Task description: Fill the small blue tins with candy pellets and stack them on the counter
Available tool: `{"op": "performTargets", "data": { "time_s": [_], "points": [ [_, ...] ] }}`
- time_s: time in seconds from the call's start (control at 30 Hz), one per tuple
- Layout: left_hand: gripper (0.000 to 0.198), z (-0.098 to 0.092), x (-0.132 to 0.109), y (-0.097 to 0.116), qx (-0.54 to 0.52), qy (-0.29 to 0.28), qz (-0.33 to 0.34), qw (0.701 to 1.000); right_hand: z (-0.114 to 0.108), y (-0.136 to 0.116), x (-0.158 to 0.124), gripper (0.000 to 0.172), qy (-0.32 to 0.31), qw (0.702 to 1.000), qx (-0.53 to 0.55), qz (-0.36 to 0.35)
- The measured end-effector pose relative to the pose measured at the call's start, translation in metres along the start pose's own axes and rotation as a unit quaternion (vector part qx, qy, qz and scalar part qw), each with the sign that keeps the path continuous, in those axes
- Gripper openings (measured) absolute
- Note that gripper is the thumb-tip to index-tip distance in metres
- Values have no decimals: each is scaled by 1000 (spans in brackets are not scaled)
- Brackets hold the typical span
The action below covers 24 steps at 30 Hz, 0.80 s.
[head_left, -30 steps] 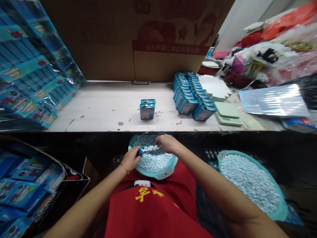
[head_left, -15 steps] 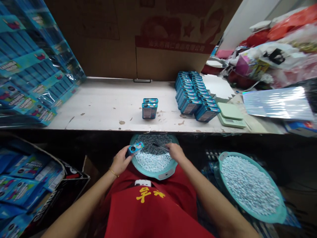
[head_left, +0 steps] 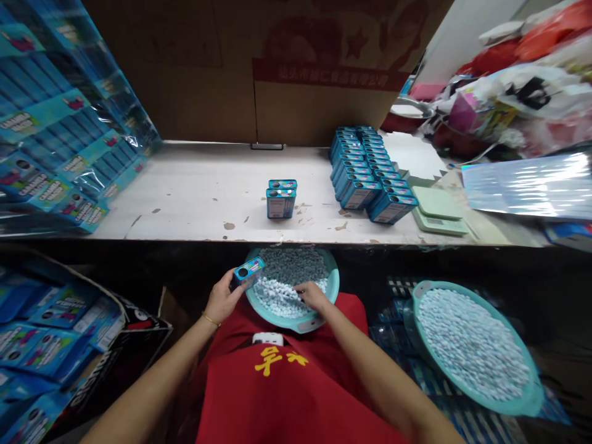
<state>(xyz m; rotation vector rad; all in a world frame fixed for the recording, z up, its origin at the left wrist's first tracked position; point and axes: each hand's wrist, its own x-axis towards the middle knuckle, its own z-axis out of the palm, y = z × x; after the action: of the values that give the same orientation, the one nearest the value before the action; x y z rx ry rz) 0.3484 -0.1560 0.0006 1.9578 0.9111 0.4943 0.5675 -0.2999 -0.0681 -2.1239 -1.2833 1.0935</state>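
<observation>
Blue metal catches the light as a tin (head_left: 248,269) is pinched in the left hand (head_left: 224,301) at the tub's (head_left: 334,277) left edge, and, with scooping seemingly under way, a mostly hidden scoop (head_left: 301,292) is gripped among pellets (head_left: 277,306) by the right hand (head_left: 313,296), a level lift being called for.

We've got a white bench (head_left: 208,203) running across, top chipped brown in spots. Big cardboard carton (head_left: 185,92) stands along its back edge — red print on it. Upper right we see a pale wall (head_left: 462,37), bagged clutter (head_left: 550,80) heaped in front. Light glares off a silvery sheet (head_left: 531,188) — below bench level we're in deep shadow.
</observation>
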Motion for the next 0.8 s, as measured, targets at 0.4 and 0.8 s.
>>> {"op": "performTargets", "data": {
  "time_s": [0.4,0.8],
  "points": [
    [40,26,10,-1,148,-29,105,983,-100,-81,-39,36,9,996,-64,-69],
    [42,35,8,4,180,-42,124,975,-96,-171,-39,31,-26,913,-407,-29]
  ]
}}
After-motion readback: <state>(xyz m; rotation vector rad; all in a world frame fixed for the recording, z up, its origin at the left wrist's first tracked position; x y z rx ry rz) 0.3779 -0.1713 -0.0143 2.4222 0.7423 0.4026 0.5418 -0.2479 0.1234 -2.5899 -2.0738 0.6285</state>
